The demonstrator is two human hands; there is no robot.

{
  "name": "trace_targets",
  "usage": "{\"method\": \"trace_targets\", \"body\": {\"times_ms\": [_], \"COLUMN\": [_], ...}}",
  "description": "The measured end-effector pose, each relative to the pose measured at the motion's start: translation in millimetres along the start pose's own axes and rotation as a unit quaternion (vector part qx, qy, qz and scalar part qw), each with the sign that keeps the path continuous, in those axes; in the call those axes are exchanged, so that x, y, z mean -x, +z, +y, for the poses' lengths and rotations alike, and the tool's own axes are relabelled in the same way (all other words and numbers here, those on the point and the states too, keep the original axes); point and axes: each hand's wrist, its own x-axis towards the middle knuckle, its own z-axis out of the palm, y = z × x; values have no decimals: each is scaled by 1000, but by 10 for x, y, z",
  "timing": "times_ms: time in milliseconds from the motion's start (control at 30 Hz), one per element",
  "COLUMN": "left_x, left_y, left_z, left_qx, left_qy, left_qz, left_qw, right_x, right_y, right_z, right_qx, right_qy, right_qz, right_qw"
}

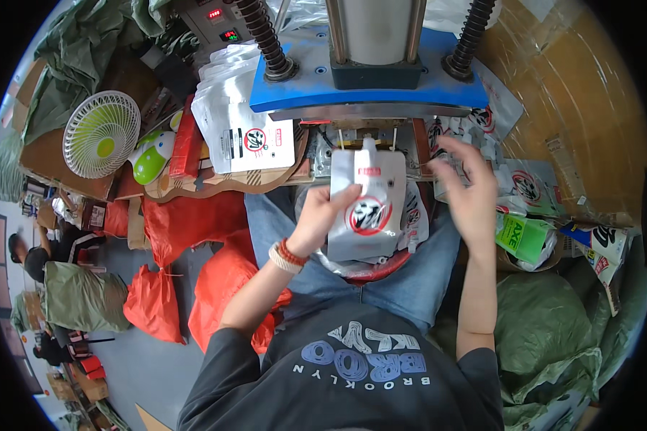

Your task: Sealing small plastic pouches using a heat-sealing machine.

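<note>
My left hand (319,221) grips a flat silver spout pouch (366,241) by its left edge, thumb across the front. The pouch has a black-and-red round print, and its pale spout (369,144) points at the jig below the heat press (370,100). To the right, my right hand (469,188) hangs in the air with fingers apart, holding nothing, near a heap of small pale plastic pieces (474,136). Under the held pouch, more printed pouches (414,215) lie in a red-rimmed basin (389,270) between my knees.
A fanned stack of silver pouches (226,108) lies on the bench at left, next to a white-and-green fan (102,134). Springs (266,36) flank the press column. Red bags (151,302) crowd my left, and a green sack (546,323) sits at right beside a cardboard box (575,93).
</note>
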Motion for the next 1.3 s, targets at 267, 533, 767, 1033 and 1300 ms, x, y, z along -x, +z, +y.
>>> {"method": "trace_targets", "body": {"times_ms": [267, 533, 767, 1033, 1300], "left_x": [-278, -75, 340, 739, 195], "left_y": [56, -1144, -878, -168, 5], "left_z": [205, 337, 348, 772, 61], "left_qx": [-6, -762, -520, -509, -146], "left_qy": [-40, 290, 333, 474, 48], "left_qz": [59, 229, 237, 33, 20], "left_qw": [997, 533, 750, 718, 988], "right_x": [-228, 153, 210, 246, 116], "right_y": [11, -231, 81, 339, 230], "right_z": [1249, 343, -324, -594, -205], "right_qx": [375, -310, -175, -76, -43], "right_qy": [43, 92, -165, -310, -67], "right_qz": [-24, 75, 18, -53, -15], "right_qw": [926, 943, 970, 946, 997]}}
